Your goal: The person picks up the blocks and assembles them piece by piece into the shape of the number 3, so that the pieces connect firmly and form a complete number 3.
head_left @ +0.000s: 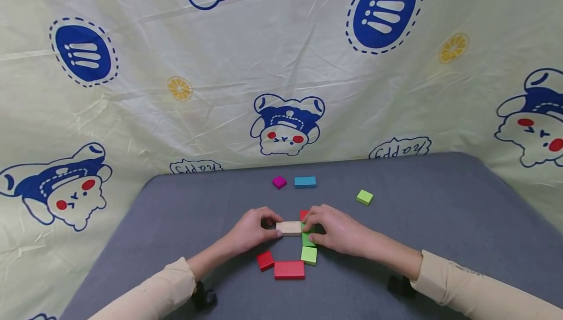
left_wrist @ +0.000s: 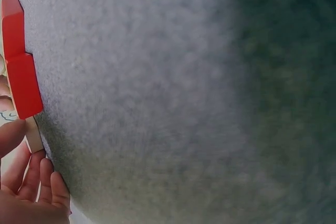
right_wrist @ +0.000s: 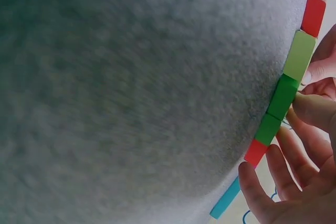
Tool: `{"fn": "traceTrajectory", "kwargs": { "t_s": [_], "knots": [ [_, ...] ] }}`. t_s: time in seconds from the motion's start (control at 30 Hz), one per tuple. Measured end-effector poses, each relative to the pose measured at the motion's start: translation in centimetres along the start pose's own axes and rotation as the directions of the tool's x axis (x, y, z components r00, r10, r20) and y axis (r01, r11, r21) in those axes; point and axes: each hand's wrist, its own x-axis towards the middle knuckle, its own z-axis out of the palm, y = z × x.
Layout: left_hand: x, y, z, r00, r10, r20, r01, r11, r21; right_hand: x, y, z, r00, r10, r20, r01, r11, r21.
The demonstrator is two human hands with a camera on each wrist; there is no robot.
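Near the middle of the table, my left hand pinches the left end of a pale wooden block between thumb and fingers. At the block's other end, my right hand grips a green block, thumb on its near part and fingers toward its far part. The right wrist view shows two green blocks in line, with a red block by the fingertips. A light green block sits just in front of the green ones. In the left wrist view, a red block partly hides the wooden block.
Nearer me lie a wide red block and a tilted red block against its left corner. Farther back are a magenta block, a blue block and another light green block. A patterned cloth hangs behind the grey table.
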Motion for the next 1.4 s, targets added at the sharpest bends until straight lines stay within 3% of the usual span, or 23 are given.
{"fn": "traceTrajectory", "kwargs": {
  "t_s": [0.53,1.0,1.4],
  "knots": [
    [0.1,0.2,-0.1,1.0,0.001,0.017,-0.001,1.0,-0.009,0.8,-0.8,-0.7,0.998,-0.026,0.049,0.031,0.993,-0.112],
    [0.1,0.0,0.0,1.0,0.004,0.007,-0.004,1.0,-0.003,0.6,0.3,-1.6,0.999,-0.039,-0.035,0.038,0.999,-0.009],
    [0.3,-0.3,0.3,0.999,0.049,-0.011,-0.049,0.999,0.013,-1.1,2.8,-3.1,0.992,0.087,-0.089,-0.083,0.996,0.045]
  ]
}}
